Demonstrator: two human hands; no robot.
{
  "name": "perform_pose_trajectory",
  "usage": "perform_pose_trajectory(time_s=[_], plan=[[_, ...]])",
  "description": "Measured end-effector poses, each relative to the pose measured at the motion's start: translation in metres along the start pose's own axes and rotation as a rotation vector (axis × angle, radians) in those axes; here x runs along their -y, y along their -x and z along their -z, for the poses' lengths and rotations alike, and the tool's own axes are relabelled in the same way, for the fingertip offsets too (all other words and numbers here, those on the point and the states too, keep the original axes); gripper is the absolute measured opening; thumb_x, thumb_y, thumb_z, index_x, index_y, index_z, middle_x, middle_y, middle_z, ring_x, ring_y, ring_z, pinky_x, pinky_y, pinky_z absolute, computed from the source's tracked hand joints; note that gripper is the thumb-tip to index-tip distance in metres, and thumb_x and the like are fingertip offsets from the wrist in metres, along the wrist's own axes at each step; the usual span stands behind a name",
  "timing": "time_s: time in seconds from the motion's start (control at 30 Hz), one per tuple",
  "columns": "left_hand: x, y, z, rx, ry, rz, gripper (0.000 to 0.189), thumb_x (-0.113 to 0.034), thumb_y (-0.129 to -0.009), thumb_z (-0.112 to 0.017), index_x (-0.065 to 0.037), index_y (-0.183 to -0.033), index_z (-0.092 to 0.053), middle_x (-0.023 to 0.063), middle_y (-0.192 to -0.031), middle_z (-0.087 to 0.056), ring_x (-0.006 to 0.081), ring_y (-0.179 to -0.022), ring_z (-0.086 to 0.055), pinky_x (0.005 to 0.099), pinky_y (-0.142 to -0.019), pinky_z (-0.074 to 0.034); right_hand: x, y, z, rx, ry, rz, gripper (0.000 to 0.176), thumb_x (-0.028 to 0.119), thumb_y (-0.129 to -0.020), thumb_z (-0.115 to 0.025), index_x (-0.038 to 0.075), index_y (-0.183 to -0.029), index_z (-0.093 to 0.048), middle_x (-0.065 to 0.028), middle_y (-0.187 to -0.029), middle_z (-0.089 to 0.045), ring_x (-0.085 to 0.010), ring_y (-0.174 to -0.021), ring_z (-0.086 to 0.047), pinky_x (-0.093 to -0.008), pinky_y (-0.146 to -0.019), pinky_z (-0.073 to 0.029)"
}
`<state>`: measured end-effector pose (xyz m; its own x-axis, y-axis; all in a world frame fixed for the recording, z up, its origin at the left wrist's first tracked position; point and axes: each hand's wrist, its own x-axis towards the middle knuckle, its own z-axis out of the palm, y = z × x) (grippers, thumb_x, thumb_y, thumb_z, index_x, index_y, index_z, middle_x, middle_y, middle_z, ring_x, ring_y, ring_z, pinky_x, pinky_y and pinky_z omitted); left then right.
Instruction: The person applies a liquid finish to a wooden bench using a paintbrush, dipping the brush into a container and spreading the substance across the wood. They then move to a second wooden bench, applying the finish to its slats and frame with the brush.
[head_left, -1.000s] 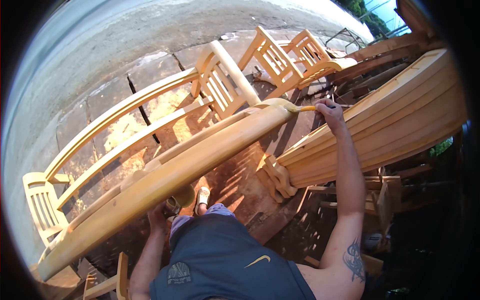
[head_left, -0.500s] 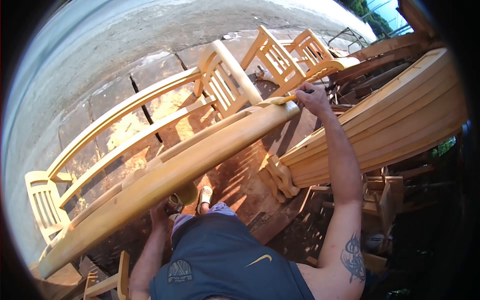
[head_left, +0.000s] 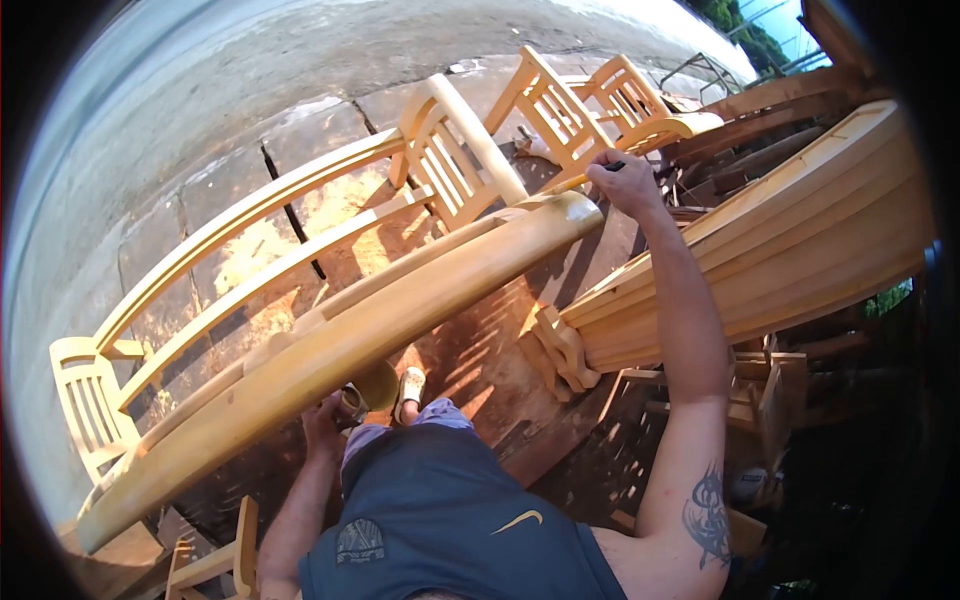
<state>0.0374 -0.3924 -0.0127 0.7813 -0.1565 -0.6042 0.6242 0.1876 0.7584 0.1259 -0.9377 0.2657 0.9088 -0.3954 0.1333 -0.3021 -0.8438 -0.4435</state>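
Yellow-tan wood everywhere. Main piece: long, thick, rounded wooden rail (head_left: 340, 345), running diagonally from lower left up to centre, right across the front of the person. Pale glossy patch at its upper right end.

Right hand (head_left: 624, 185): arm stretched out, fingers curled closed round a slim paintbrush with an orange-yellow handle (head_left: 571, 184), dark tip poking out past the grip. Brush end is down at the back edge of the rail, near that same end; exact contact of the bristles too small to confirm.

Left hand (head_left: 321, 424): low, just under the rail, partly curled at a small brownish round container (head_left: 352, 402). Finger wrap is in shade, can't tell how tight.

Behind the rail: slim curved yellow wooden crossbars (head_left: 250, 205), with an upright slatted wooden end panel (head_left: 455, 175) at the right and another slatted panel (head_left: 92, 408) at far left. More pale slatted wooden furniture (head_left: 565, 115) beyond.

Floor (head_left: 245, 250): reddish, dusty slabs with dark gaps, sun patches and striped shadow. Grey paved strip (head_left: 380, 40) past it. Right side: big layered light-wood piece (head_left: 760, 235), darker timber pieces in shade below it.
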Motion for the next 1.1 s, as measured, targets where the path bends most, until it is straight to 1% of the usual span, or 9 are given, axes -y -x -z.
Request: perform_pose_trajectory(time_s=[0.07,0.1,0.27,0.43,0.53,0.7,0.87,1.0,1.1], plan=[[-0.002,0.0,-0.001,0.01,0.019,0.005,0.021,-0.023,-0.095,-0.062,-0.007,-0.081,-0.06,0.0037,-0.07,-0.058,0.0149,-0.062,-0.061,0.0308,-0.06,-0.054,-0.013,0.0,-0.009,0.033,0.034,-0.077,0.023,0.024,-0.081,-0.067,0.004,-0.091,-0.069,-0.011,-0.071,-0.068,-0.0176,-0.068,-0.067,-0.0338,-0.069,-0.055],[0.0,-0.002,0.0,-0.001,0.018,0.011,0.021,-0.022,-0.095,-0.062,-0.007,-0.081,-0.06,0.0035,-0.07,-0.057,0.0147,-0.063,-0.061,0.0311,-0.06,-0.054,-0.019,0.008,-0.004,0.013,0.021,-0.147,0.019,0.02,-0.081,-0.066,0.003,-0.089,-0.07,-0.0081,-0.068,-0.067,-0.0134,-0.066,-0.065,-0.0307,-0.065,-0.054],[-0.006,0.003,-0.006,-0.044,0.048,0.047,0.018,-0.022,-0.095,-0.061,-0.007,-0.084,-0.061,0.0034,-0.07,-0.056,0.0146,-0.063,-0.06,0.0318,-0.06,-0.055,-0.048,0.098,0.003,-0.153,-0.398,-0.128,0.011,0.012,-0.089,-0.067,0.002,-0.089,-0.07,-0.0016,-0.073,-0.064,-0.0074,-0.066,-0.061,-0.024,-0.06,-0.051],[0.003,-0.004,0.0,-0.037,0.046,0.037,0.018,-0.022,-0.095,-0.061,-0.007,-0.086,-0.062,0.004,-0.07,-0.058,0.0157,-0.062,-0.061,0.0316,-0.058,-0.056,-0.09,0.178,-0.048,-0.414,-0.772,-0.212,0.017,0.011,-0.094,-0.062,0.0,-0.106,-0.065,-0.0068,-0.086,-0.067,-0.0127,-0.072,-0.065,-0.0261,-0.066,-0.054],[-0.003,-0.003,0.0,-0.01,0.023,0.048,0.017,-0.022,-0.095,-0.061,-0.007,-0.087,-0.062,0.004,-0.071,-0.058,0.0162,-0.062,-0.061,0.0318,-0.057,-0.056,-0.108,0.2,-0.061,-0.492,-0.98,-0.337,0.019,0.01,-0.094,-0.061,-0.002,-0.109,-0.062,-0.0089,-0.087,-0.066,-0.0144,-0.071,-0.064,-0.0281,-0.069,-0.055],[-0.02,0.003,-0.007,-0.006,-0.006,0.042,0.016,-0.022,-0.094,-0.062,-0.007,-0.088,-0.062,0.0041,-0.071,-0.058,0.017,-0.064,-0.063,0.0325,-0.057,-0.056,-0.109,0.172,-0.025,-0.567,-0.926,-0.244,0.017,0.011,-0.093,-0.062,-0.001,-0.106,-0.063,-0.009,-0.087,-0.067,-0.015,-0.07,-0.065,-0.0288,-0.067,-0.056],[-0.016,0.001,-0.009,0.005,0.028,0.06,0.015,-0.022,-0.092,-0.062,-0.006,-0.091,-0.062,0.0042,-0.074,-0.059,0.0178,-0.066,-0.064,0.0334,-0.059,-0.056,-0.093,0.126,-0.018,-0.468,-0.783,-0.251,0.016,0.014,-0.094,-0.063,0.0,-0.103,-0.063,-0.0088,-0.084,-0.067,-0.0139,-0.067,-0.064,-0.0278,-0.063,-0.055],[-0.005,-0.004,0.0,0.0,0.017,0.075,0.016,-0.023,-0.091,-0.064,-0.007,-0.094,-0.062,0.0045,-0.076,-0.06,0.0181,-0.068,-0.064,0.0334,-0.061,-0.056,-0.124,0.156,-0.032,-0.491,-0.859,-0.349,0.017,0.015,-0.094,-0.064,0.001,-0.104,-0.064,-0.0066,-0.08,-0.065,-0.0138,-0.063,-0.061,-0.0271,-0.059,-0.052],[-0.017,0.008,-0.007,-0.011,0.046,0.069,0.015,-0.02,-0.091,-0.065,-0.006,-0.097,-0.064,0.004,-0.075,-0.06,0.0164,-0.066,-0.062,0.0325,-0.06,-0.054,-0.111,0.169,-0.017,-0.623,-0.816,-0.384,0.018,0.017,-0.094,-0.064,0.001,-0.103,-0.064,-0.0051,-0.078,-0.063,-0.0117,-0.062,-0.059,-0.0252,-0.055,-0.049]])
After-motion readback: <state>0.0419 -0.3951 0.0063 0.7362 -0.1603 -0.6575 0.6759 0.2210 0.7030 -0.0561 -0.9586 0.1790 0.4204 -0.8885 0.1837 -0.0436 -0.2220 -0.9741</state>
